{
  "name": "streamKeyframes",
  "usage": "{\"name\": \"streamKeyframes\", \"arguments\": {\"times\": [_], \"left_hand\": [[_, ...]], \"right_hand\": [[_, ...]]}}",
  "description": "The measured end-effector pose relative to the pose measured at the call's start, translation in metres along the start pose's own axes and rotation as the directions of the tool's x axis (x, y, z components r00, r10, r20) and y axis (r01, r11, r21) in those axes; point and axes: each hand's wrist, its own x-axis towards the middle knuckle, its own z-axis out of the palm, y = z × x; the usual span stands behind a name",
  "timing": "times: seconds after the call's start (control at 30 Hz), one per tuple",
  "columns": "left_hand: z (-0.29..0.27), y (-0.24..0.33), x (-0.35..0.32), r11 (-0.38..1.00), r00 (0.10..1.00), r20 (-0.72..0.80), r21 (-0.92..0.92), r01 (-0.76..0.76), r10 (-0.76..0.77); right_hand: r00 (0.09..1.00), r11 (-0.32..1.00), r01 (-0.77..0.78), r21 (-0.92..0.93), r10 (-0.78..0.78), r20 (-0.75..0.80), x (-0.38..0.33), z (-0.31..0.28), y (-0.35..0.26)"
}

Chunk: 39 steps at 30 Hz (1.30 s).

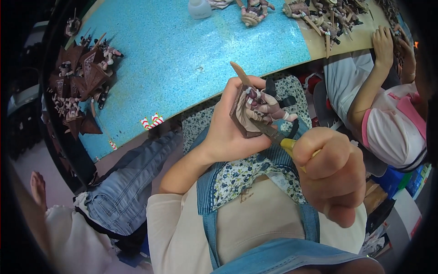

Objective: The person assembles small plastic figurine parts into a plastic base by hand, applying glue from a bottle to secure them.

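My left hand (pixel 221 132) is wrapped around a small painted figurine (pixel 269 108), held tilted above my lap. The figurine has pale limbs, black feet, a dark brown angular panel at its back and a tan blade-like piece sticking up. In my right fist (pixel 331 171) is a yellow-handled metal tool (pixel 273 133). Its narrow grey end reaches the figurine's lower side, and I cannot tell whether it touches. My fingers cover most of the handle, so its exact kind is unclear.
The blue tabletop (pixel 182 59) carries a pile of brown figurines (pixel 82 86) at left and more figurines (pixel 328 18) at far right. A white bottle (pixel 199 9) stands at the back. Close on my right sits a co-worker (pixel 392 123); another person's denim-clad leg (pixel 127 187) is at left.
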Motion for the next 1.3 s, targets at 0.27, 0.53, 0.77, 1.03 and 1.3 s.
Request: {"name": "streamKeyframes", "arguments": {"times": [0.27, 0.53, 0.77, 1.03, 1.3], "left_hand": [[-0.016, -0.006, 0.007, 0.994, 0.985, 0.136, 0.015, -0.107, 0.104], [-0.011, -0.002, 0.008, 0.999, 0.998, 0.059, 0.002, -0.034, 0.033], [-0.003, 0.012, 0.002, 0.987, 0.999, -0.028, -0.157, 0.019, -0.023], [-0.009, 0.005, -0.006, 0.99, 0.993, 0.02, 0.08, -0.118, 0.117], [-0.02, 0.009, -0.013, 0.848, 0.988, 0.131, -0.512, 0.135, -0.078]], "right_hand": [[0.999, 1.0, -0.008, -0.012, 0.008, 0.031, 0.009, 0.001, 0.0], [0.998, 0.998, -0.039, 0.055, 0.041, -0.044, 0.017, -0.005, -0.017], [0.835, 0.418, -0.219, -0.882, 0.548, 0.053, 0.035, -0.023, -0.009], [0.729, 0.564, -0.583, -0.586, 0.681, -0.069, 0.002, -0.026, 0.022], [0.661, 0.682, -0.698, -0.221, 0.731, 0.169, 0.023, -0.021, 0.016]]}}
